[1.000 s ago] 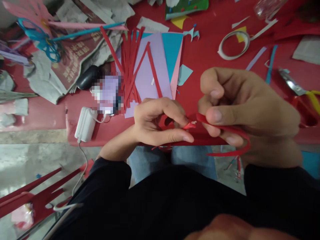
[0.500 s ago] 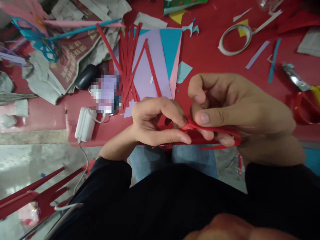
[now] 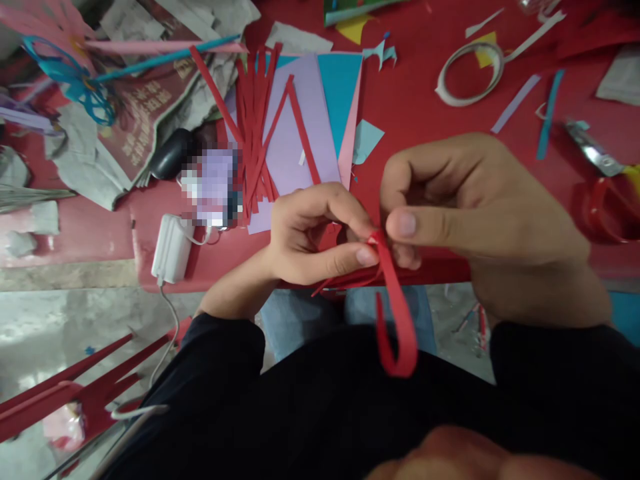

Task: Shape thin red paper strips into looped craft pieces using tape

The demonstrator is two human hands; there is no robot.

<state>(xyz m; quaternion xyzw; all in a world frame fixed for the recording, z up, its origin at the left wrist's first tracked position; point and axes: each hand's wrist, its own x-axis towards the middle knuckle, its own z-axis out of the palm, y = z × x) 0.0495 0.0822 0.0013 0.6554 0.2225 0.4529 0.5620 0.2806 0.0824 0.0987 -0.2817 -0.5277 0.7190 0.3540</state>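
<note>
A red paper strip (image 3: 400, 313) is folded into a small knot-like bundle at its upper end, and its long tail hangs in a loop over my lap. My left hand (image 3: 320, 233) pinches the folded part between thumb and fingertips. Just right of the fold, my right hand (image 3: 450, 207) is curled, thumb against fingers, at the strip's edge; the exact contact is partly hidden. More thin red ends show below my left hand. Behind it lies a bunch of loose red strips (image 3: 255, 127) on lilac paper (image 3: 300, 133).
A roll of tape (image 3: 443, 93) lies on the red table (image 3: 415, 53). At right are a cutter knife (image 3: 593, 150) and red-handled scissors (image 3: 605, 210). Left are a white charger (image 3: 171, 248), a black mouse (image 3: 173, 153), newspaper (image 3: 145, 127) and a blue paper butterfly (image 3: 75, 80).
The red strip's tail has swung from lying along my right fingers to hanging down in a loop. My right hand has shifted slightly up, and the left has moved a little up and right.
</note>
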